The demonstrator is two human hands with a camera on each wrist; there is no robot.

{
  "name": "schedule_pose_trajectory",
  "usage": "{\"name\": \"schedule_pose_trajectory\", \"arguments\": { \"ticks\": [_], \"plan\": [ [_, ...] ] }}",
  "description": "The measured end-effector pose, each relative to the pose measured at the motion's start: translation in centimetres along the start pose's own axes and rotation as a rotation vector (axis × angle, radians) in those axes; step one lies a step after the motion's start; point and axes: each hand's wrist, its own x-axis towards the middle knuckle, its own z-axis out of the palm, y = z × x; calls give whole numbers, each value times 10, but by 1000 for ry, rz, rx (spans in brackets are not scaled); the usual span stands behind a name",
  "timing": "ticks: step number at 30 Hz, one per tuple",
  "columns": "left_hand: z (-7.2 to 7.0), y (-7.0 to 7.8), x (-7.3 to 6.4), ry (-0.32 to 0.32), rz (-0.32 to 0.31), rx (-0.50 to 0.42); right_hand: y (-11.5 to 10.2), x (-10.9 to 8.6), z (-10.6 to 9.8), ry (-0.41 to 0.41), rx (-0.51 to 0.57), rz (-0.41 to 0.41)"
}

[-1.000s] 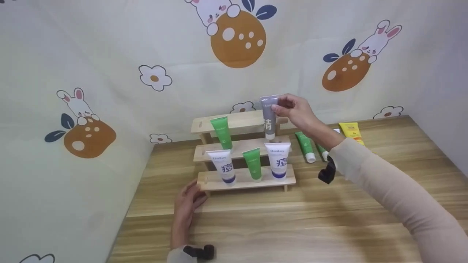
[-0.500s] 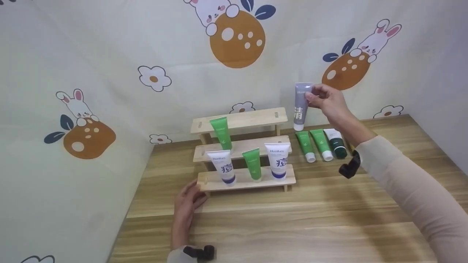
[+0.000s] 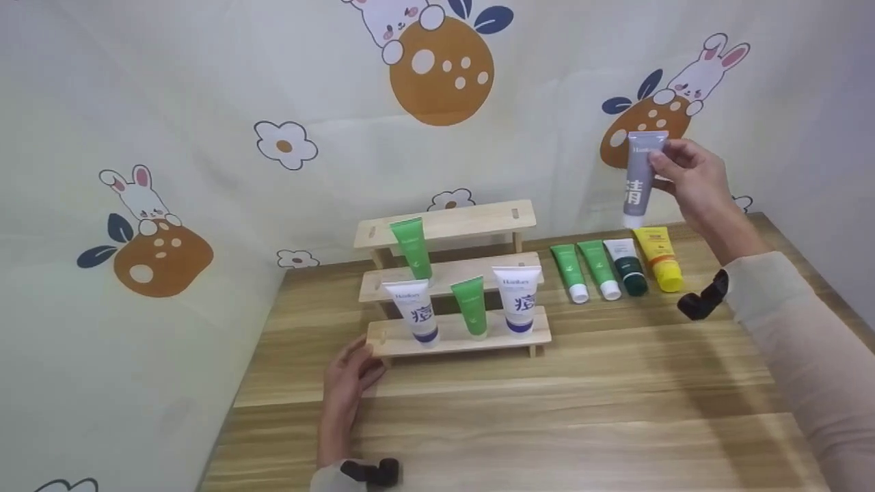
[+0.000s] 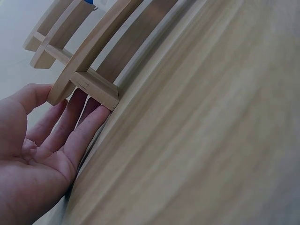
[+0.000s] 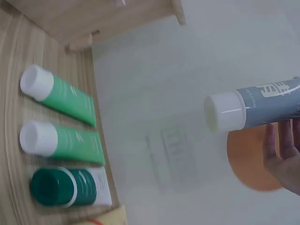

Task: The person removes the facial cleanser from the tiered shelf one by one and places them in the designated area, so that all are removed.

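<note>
My right hand (image 3: 697,178) pinches a grey squeeze tube (image 3: 641,179) by its upper end, cap down, in the air above a row of lying tubes. In the right wrist view the grey tube's white cap (image 5: 226,111) points left, and the fingers are partly cut off. At the front left corner of a three-step wooden display stand (image 3: 448,222), my left hand (image 3: 347,379) grips the lowest step. The left wrist view has its thumb (image 4: 36,93) at the board's end and the other fingers under it, by the leg (image 4: 97,89).
On the lowest step stand two white tubes (image 3: 410,311) with a green tube (image 3: 472,307) between them. Another green tube (image 3: 412,247) stands on the middle step. Right of the stand lie two green tubes (image 3: 569,270), a white-and-dark-green one (image 3: 625,263) and a yellow one (image 3: 657,256).
My right hand has carried the grey tube up and to the right, from over the stand to above the yellow tube, which shows again. The left hand stays at the stand's corner.
</note>
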Motion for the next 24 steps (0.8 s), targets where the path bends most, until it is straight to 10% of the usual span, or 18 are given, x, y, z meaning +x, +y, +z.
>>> {"name": "schedule_pose_trajectory", "arguments": {
  "ticks": [15, 24],
  "plan": [
    [-2, 0, -3, 15, 8, 5, 27, 9, -77, 161, -188, 165],
    [-3, -1, -3, 12, 2, 19, 48, 10, -89, 220, -65, 179]
  ]
}}
